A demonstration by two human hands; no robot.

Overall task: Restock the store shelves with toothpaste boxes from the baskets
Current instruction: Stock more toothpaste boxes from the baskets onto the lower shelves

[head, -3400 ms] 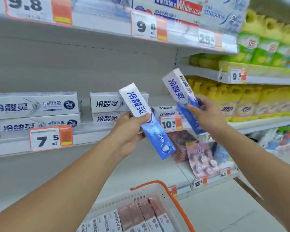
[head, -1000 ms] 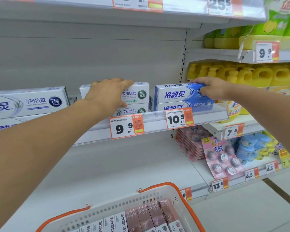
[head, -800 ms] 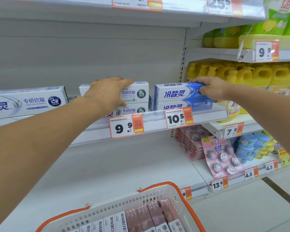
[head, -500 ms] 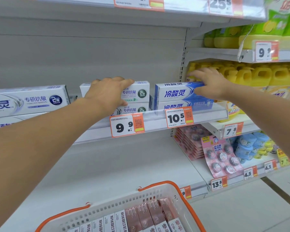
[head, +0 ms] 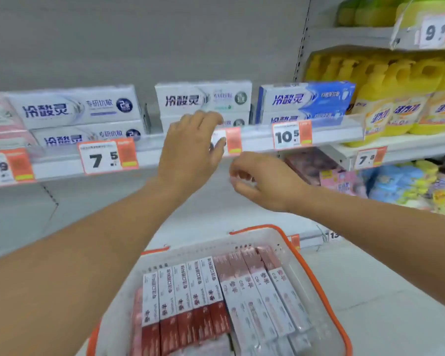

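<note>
While both hands [head: 190, 147] [head: 265, 183] hang loosely curled and empty, red-and-white toothpaste boxes [head: 216, 291] fill the basket [head: 316, 278].

White toothpaste cartons [head: 77, 106] at ten o'clock and blue-and-white cartons [head: 306, 98] at one o'clock read "冷酸灵". Orange-and-white shelf-edge price tags below show "7.5" [head: 107, 156] and "10.5" [head: 290, 136]; another tag [head: 369, 158] at three o'clock reads "7.8".

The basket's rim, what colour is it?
Orange: the basket's rim edges pale, see-through walls. The head view shows it clearly.
</note>
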